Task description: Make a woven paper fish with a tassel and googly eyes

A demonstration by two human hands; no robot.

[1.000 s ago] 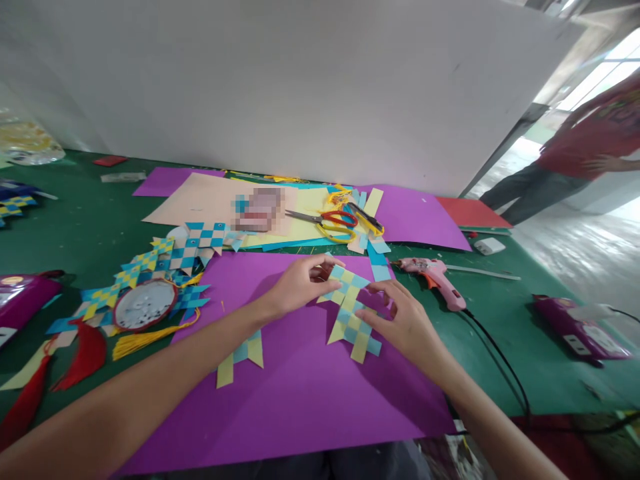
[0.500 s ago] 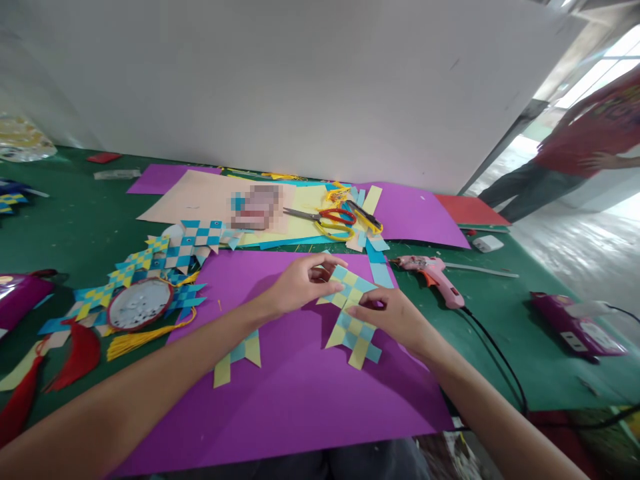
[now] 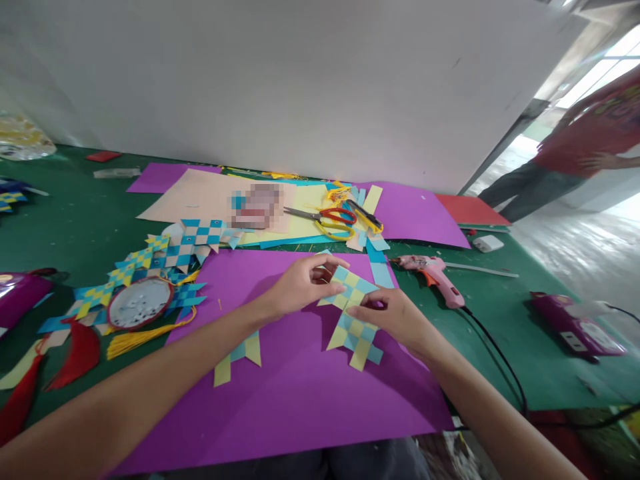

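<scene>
A woven paper fish [image 3: 354,328] in pale blue and yellow checks is held over the purple sheet [image 3: 300,407]. My left hand [image 3: 306,283] pinches its upper left part between thumb and fingers. On its right side, my right hand [image 3: 389,313] grips the paper with thumb and fingers. A second pale blue and yellow paper piece [image 3: 246,353] lies on the purple sheet, partly hidden under my left forearm.
Scissors [image 3: 325,219] lie on coloured paper behind my hands. A pink glue gun [image 3: 437,275] with a cable rests at right, near a purple power strip [image 3: 575,323]. Checked paper fish, tassels and a round dish [image 3: 141,304] lie left. A person [image 3: 585,140] stands at far right.
</scene>
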